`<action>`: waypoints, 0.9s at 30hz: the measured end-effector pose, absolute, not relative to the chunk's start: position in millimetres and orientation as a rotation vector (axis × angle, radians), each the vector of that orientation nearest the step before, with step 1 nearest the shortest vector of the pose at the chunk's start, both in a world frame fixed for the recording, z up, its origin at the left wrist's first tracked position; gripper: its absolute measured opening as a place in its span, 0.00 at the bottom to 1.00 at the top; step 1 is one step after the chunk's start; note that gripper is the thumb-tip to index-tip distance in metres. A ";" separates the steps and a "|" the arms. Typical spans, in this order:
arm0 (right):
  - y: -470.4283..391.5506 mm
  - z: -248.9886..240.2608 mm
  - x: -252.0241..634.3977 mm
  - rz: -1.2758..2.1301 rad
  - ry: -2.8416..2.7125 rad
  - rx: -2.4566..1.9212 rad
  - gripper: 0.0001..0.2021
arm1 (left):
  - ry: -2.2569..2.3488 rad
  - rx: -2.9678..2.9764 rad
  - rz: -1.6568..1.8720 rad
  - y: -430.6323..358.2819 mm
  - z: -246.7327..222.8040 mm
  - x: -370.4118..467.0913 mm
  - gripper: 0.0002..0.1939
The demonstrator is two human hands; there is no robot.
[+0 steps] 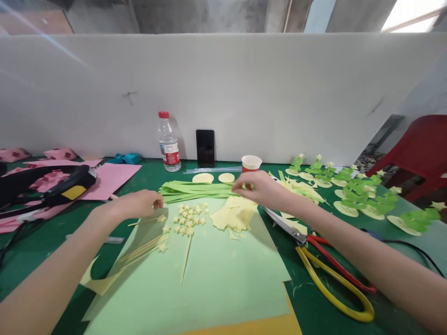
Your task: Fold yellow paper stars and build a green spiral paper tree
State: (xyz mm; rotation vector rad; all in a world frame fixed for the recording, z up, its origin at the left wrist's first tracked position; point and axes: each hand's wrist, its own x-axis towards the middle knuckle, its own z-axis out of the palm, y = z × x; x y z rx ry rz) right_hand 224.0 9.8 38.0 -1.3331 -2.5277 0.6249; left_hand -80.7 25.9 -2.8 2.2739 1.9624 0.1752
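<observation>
My left hand (145, 203) has its fingers curled together by the left end of a pile of green paper strips (195, 190); anything between the fingertips is hidden. My right hand (256, 186) reaches to the right end of that pile, thumb and fingers bent into a pinch, and whatever they hold is too small to make out. Below it lies a heap of pale yellow paper pieces (232, 215). Small yellow paper stars (190, 216) are clustered between the hands on a light green sheet (216, 279). Thin wooden sticks (145, 247) lie to their left, with one stick (186, 260) beneath the stars.
Large scissors (335, 274) with red and yellow handles lie under my right forearm. Finished green spiral ornaments (366, 195) stand at right. A bottle (169, 144), phone (205, 148) and paper cup (251, 163) stand along the back board. Pink paper (117, 177) is at left.
</observation>
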 end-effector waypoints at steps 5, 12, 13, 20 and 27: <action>83.5 3.8 195.8 0.454 -2.397 -1.664 0.14 | 1.928 2.124 -0.180 29.9 1.0 -68.8 0.12; 85.7 14.4 194.0 0.626 -2.161 -1.708 0.13 | 1.848 2.063 0.094 23.9 13.4 -35.0 0.11; 79.9 21.4 196.7 0.687 -2.125 -1.687 0.13 | 1.790 2.050 0.169 20.3 15.7 -27.6 0.12; -4.8 36.5 227.6 1.507 -1.955 -1.411 0.10 | 1.312 1.775 0.640 -12.7 12.2 29.4 0.25; -79.2 -6.1 247.6 2.074 -1.576 -1.214 0.09 | 1.239 1.567 0.802 -24.1 -4.7 49.9 0.22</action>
